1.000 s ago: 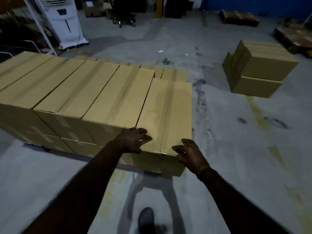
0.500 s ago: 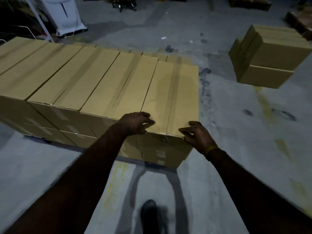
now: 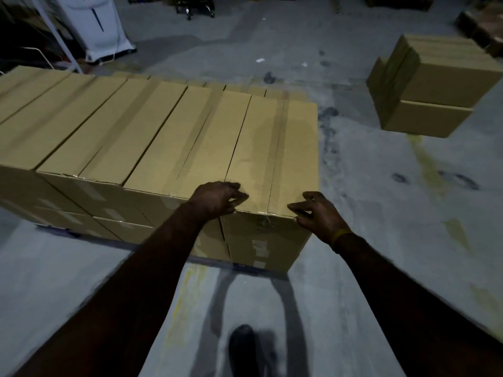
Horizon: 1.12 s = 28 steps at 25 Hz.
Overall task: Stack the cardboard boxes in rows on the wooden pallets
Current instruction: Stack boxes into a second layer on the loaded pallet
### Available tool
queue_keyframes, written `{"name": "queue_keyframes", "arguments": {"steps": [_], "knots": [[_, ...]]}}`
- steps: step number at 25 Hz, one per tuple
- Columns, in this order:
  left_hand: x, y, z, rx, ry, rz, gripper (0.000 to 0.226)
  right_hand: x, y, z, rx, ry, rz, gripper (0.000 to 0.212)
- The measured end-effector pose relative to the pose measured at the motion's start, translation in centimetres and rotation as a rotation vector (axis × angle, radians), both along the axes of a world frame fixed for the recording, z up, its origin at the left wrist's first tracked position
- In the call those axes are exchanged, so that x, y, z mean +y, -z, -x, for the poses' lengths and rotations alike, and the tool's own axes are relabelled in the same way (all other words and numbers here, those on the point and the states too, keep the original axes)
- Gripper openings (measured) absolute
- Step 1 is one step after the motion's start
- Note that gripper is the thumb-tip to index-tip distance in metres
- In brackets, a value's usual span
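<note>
A row of long cardboard boxes (image 3: 114,131) lies side by side, two layers high, on a low pallet (image 3: 242,266) whose dark edge shows under the front. The rightmost top box (image 3: 283,148) ends the row. My left hand (image 3: 217,198) rests on that box's near top edge at its left corner, fingers curled. My right hand (image 3: 321,213) touches its near right corner, fingers spread. Neither hand grips the box; both press on its edge.
A separate stack of cardboard boxes (image 3: 432,85) stands on the concrete floor at the right. A white cooler unit (image 3: 95,25) and a wheeled chair base (image 3: 194,9) stand at the back. More pallets (image 3: 481,23) lie far right. My shoe (image 3: 242,346) is below.
The rightmost top box has slid away from me until its near end lines up with the row. Both hands stayed on its near edge.
</note>
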<state>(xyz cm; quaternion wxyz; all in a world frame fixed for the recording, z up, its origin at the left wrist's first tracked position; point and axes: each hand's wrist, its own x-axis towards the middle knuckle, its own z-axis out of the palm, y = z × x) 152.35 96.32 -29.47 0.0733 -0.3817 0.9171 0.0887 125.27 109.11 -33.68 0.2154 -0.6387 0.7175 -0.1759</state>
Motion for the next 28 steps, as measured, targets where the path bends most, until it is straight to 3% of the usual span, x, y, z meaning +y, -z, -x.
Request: {"name": "queue_keyframes", "arguments": {"steps": [12, 18, 21, 24, 28], "knots": [[0.0, 0.4, 0.7, -0.025, -0.051, 0.024, 0.061, -0.3, 0.0, -0.1, -0.06, 0.041, 0.016, 0.043], [0.8, 0.9, 0.4, 0.052, -0.027, 0.085, 0.065, -0.1, -0.4, -0.9, 0.023, 0.042, 0.008, 0.042], [0.6, 0.7, 0.5, 0.065, -0.066, 0.006, 0.064, -0.5, -0.6, -1.2, 0.026, 0.054, -0.09, 0.049], [0.5, -0.4, 1.1, -0.058, -0.093, -0.092, 0.061, -0.8, -2.9, -1.2, 0.066, 0.015, -0.268, 0.055], [1.5, -4.3, 4.1, -0.009, -0.223, -0.149, 0.052, -1.7, -8.5, -0.7, 0.072, 0.107, -0.166, 0.05]]}}
